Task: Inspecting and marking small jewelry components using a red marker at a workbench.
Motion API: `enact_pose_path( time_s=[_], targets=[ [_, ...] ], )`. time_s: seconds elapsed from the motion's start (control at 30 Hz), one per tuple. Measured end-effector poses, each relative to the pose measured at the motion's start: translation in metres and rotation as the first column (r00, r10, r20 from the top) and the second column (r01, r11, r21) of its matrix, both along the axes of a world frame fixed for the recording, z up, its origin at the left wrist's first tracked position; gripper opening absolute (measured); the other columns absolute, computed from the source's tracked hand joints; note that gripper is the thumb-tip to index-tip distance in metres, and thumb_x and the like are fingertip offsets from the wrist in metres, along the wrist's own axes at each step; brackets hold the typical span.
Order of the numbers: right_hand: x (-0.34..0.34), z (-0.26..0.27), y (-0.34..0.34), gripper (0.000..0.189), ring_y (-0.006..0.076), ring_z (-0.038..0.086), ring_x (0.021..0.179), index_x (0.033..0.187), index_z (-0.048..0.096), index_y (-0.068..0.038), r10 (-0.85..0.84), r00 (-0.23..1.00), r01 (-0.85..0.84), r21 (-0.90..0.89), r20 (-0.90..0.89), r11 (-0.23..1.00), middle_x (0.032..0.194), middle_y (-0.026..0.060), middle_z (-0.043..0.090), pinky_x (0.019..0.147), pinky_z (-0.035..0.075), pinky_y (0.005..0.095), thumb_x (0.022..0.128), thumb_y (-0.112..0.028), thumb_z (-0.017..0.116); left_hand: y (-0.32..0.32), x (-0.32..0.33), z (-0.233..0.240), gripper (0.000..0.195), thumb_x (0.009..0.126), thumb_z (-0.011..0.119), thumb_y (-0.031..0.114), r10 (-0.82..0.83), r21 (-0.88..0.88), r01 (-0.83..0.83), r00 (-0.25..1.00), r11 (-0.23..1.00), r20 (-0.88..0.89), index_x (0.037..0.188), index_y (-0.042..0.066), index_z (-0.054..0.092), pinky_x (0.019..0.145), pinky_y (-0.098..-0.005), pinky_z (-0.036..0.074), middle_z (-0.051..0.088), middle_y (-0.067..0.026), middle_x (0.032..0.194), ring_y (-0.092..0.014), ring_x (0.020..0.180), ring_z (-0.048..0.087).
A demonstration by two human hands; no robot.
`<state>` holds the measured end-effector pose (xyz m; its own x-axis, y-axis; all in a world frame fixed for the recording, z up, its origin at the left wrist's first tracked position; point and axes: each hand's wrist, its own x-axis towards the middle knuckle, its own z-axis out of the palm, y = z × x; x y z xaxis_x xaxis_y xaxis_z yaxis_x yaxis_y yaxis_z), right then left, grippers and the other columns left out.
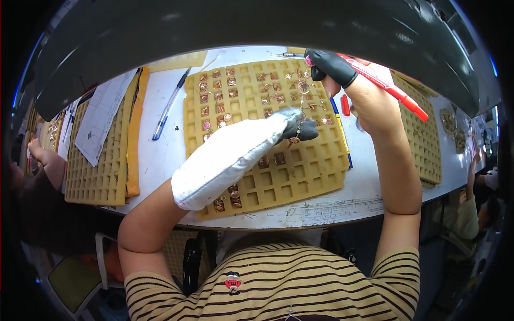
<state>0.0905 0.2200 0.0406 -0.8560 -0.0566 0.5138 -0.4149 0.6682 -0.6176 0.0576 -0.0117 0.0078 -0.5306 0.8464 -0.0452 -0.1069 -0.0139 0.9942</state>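
A rose-gold jewellery chain (303,87) with round shell-patterned links stretches between my hands above a yellow foam tray (336,176). My left hand (241,150), in a white glove with dark fingertip covers, pinches its lower part, and one link (294,140) hangs beside those fingers. Black finger covers are on my right hand (363,94), which grips the chain's upper end near a pink-stoned piece (309,61). The same hand holds a red marker (385,86), slanting down to the right. Small rose-gold pieces (219,96) sit in many of the tray's pockets, some hidden under my glove.
Right of the tray lie a red pen cap (345,105) and a blue-and-yellow stick (341,132). A blue ballpoint pen (170,104) rests left. More foam trays (94,180) flank it, one under papers (104,116). A dark lamp hood (257,24) overhangs; co-workers sit both sides.
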Motion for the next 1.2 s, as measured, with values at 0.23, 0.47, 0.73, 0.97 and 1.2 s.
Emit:
enact_pose_path(
  time_s=[0.23, 0.47, 0.73, 0.97, 1.2],
  targets=[
    [0.003, 0.004, 0.0, 0.01, 0.0114, 0.054, 0.06, 0.084, 0.063, -0.003, 0.006, 0.997, -0.002, -0.054, 0.075, 0.999, 0.064, 0.0008, 0.056, 0.062, 0.049, 0.0258, 0.088, -0.007, 0.055, -0.002, 0.0, -0.007, 0.044, 0.099, 0.042, 0.03, 0.093, -0.134, -0.106, 0.99, 0.985, -0.102, 0.125, -0.005, 0.048, 0.093, -0.0278, 0.045, 0.061, -0.0115, 0.114, -0.016, 0.104, 0.058],
    [-0.002, -0.007, 0.01, 0.008, 0.0121, 0.055, 0.06, 0.09, 0.063, -0.003, 0.061, 0.992, -0.041, 0.172, -0.113, 0.984, 0.066, 0.0006, 0.056, 0.061, 0.05, 0.0247, 0.086, -0.004, 0.056, 0.005, -0.003, -0.018, 0.053, 0.1, 0.034, 0.038, 0.066, 0.01, -0.065, 0.979, 0.998, -0.191, 0.126, -0.007, 0.045, 0.101, -0.0382, 0.041, 0.057, -0.0185, 0.119, -0.026, 0.109, 0.057],
    [-0.008, -0.002, 0.016, 0.022, 0.0123, 0.056, 0.059, 0.1, 0.062, -0.005, 0.153, 0.955, -0.009, 0.489, -0.255, 0.872, 0.066, 0.0012, 0.056, 0.056, 0.049, 0.0236, 0.079, 0.002, 0.058, 0.02, 0.002, 0.014, 0.07, 0.096, 0.033, 0.053, -0.05, 0.078, -0.001, 0.762, 0.997, 0.646, 0.124, -0.01, 0.044, 0.09, -0.0411, 0.049, 0.059, -0.024, 0.11, -0.032, 0.098, 0.062],
    [-0.009, -0.006, 0.013, 0.016, 0.0112, 0.058, 0.057, 0.068, 0.063, -0.001, -0.013, 0.998, 0.017, 0.072, -0.059, 0.997, 0.062, 0.005, 0.062, 0.056, 0.046, 0.0252, 0.076, -0.011, 0.053, 0.02, 0.001, 0.015, 0.073, 0.093, 0.035, 0.057, -0.015, -0.004, 0.025, 0.711, 1.0, 0.703, 0.12, -0.009, 0.047, 0.086, -0.0424, 0.051, 0.059, -0.0238, 0.109, -0.035, 0.095, 0.063],
    [-0.011, -0.006, 0.013, 0.017, 0.008, 0.056, 0.056, 0.071, 0.064, 0.001, 0.0, 1.0, 0.0, -0.03, -0.007, 1.0, 0.061, 0.0043, 0.062, 0.054, 0.044, 0.0233, 0.074, -0.011, 0.052, 0.02, 0.001, 0.013, 0.072, 0.094, 0.035, 0.056, -0.027, 0.016, 0.023, 0.681, 1.0, 0.732, 0.12, -0.009, 0.047, 0.085, -0.0429, 0.052, 0.06, -0.0246, 0.108, -0.036, 0.094, 0.063]
  ],
)
